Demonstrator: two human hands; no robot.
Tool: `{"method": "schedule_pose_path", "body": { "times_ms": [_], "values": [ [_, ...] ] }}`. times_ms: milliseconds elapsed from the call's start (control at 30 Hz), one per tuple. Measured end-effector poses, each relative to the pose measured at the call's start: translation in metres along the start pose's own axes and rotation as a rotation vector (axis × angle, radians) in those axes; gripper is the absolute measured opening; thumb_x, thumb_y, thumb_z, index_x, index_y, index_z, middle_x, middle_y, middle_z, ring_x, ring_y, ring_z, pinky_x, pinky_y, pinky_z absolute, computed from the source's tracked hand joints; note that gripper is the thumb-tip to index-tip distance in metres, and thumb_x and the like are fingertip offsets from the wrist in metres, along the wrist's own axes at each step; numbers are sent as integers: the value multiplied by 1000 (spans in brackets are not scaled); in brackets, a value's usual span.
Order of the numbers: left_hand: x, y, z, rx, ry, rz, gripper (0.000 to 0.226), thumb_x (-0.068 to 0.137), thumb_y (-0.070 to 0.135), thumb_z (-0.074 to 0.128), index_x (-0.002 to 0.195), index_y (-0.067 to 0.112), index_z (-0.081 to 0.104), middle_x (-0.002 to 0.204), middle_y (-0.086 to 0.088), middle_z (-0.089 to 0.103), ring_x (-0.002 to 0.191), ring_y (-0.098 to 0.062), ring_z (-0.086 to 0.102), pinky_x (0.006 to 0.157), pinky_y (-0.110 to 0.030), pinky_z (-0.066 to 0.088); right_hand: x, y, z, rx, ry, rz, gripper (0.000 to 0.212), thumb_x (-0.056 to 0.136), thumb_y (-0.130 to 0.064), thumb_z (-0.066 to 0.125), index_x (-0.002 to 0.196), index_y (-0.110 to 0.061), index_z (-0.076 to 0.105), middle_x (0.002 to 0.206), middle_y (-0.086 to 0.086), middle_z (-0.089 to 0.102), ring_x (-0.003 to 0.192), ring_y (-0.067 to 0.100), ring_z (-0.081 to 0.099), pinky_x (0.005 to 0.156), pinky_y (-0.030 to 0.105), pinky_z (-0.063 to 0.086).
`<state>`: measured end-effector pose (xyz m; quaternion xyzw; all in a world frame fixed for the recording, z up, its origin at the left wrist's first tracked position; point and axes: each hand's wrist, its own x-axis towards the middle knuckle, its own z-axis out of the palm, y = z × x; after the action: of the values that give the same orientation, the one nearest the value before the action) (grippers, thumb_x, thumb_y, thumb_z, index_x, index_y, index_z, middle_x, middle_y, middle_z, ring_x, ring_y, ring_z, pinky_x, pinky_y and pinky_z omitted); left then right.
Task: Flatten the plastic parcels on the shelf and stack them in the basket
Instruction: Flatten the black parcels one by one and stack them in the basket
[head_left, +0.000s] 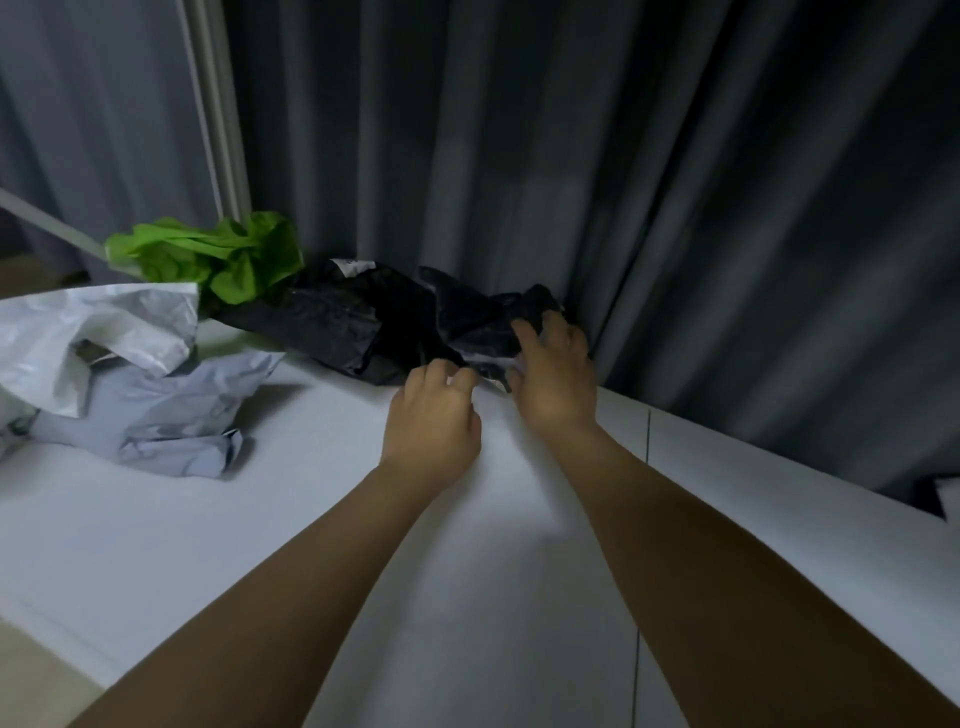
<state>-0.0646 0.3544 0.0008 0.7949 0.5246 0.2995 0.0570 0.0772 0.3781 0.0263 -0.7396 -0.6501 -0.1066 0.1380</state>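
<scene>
A crumpled black plastic parcel (358, 322) lies at the back of the white shelf (291, 519), against the curtain. My right hand (556, 369) lies on its right end, fingers spread and bent over the dark plastic. My left hand (434, 415) sits just left of it with fingers curled, pinching the parcel's near edge. A crumpled green parcel (228, 257) sits behind and left of the black one. At the far left lie a white parcel (98, 332) and a pale grey-blue parcel (176, 410), both crumpled. No basket is in view.
A grey pleated curtain (571, 156) hangs right behind the shelf. A white pole (213, 119) stands at the back left. A seam (644, 519) runs across the shelf top on the right. The shelf's front edge drops off at the lower left.
</scene>
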Motion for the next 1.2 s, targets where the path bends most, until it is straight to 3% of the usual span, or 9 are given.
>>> {"method": "schedule_pose_path", "body": {
  "times_ms": [133,333,533,667,867,967,1033,1133,1200],
  "values": [
    [-2,16,0,-153,76,-27,47,88,8,51,135,9,44,131,-14,40,118,-30,39,93,-35,42,-18,19,1,101,93,-12,26,98,-13,44,121,-8,56,127,13,50,111,29,49,71,31,39],
    [-21,62,-2,-207,134,99,76,73,5,67,143,12,38,138,-24,33,123,-39,34,100,-43,38,-93,65,-29,100,267,-227,22,63,1,78,78,-3,63,80,14,61,68,29,61,50,23,40],
    [-65,127,-11,-14,174,329,28,68,14,78,95,13,69,122,-20,55,110,-35,45,85,-43,46,-187,108,-88,201,233,-187,16,81,-17,49,82,-7,61,84,7,55,73,21,52,56,31,43],
    [-103,158,-23,22,149,470,18,67,13,80,84,12,73,96,-11,64,91,-33,51,69,-36,45,-247,121,-132,333,168,-156,20,84,-24,61,100,-12,64,98,0,56,90,11,49,75,21,39],
    [-163,196,-60,-560,-184,16,15,91,23,61,98,12,69,89,-3,64,81,-19,58,73,-34,48,-325,163,-189,338,1,147,95,75,-54,73,149,-35,17,153,-5,15,138,13,11,113,36,14],
    [-189,206,-76,-866,-345,-104,13,92,13,60,88,4,69,70,0,64,63,-13,56,69,-31,46,-350,184,-200,452,12,358,98,77,-34,75,151,-34,11,158,-2,7,144,18,6,115,41,13],
    [-207,211,-86,-957,-429,-127,11,93,12,59,89,9,69,78,1,69,71,-11,62,75,-30,50,-362,192,-209,714,60,495,94,79,-18,70,150,-36,12,159,-2,10,145,21,12,116,41,20],
    [-225,213,-94,-1068,-508,-168,13,95,14,56,94,20,68,92,-1,71,89,-17,67,84,-32,53,-371,197,-221,1200,97,699,92,72,-20,59,150,-35,13,146,6,33,124,23,45,93,34,42],
    [-233,213,-98,-1131,-545,-231,14,95,14,54,98,20,66,95,-1,71,90,-18,67,84,-32,55,-378,198,-227,1352,71,830,69,77,-17,57,139,-31,30,115,6,55,93,16,55,70,28,41]
  ]
}}
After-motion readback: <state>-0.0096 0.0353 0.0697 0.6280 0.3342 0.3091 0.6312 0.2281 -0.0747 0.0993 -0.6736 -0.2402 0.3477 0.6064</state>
